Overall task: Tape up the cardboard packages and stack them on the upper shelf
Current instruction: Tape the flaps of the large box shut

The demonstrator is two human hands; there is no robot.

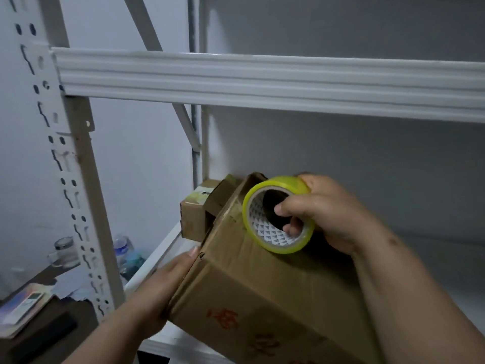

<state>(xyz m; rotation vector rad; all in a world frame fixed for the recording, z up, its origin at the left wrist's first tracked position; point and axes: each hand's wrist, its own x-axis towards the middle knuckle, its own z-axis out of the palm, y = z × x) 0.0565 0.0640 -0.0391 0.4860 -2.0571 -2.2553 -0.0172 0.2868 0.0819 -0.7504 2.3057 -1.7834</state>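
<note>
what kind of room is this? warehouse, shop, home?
Probably a small storeroom or packing corner. White slotted metal shelving stands against a bare wall, cardboard boxes sit on the shelf, and the right hand holds a roll of packing tape.

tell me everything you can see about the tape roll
The tape roll is a yellowish translucent ring wound on a core that looks like cardboard, its inside printed with a small dark triangle pattern. It stands on edge, open side towards the camera, over the top of the large box. The right hand grips it, fingers curled through the core.
</note>
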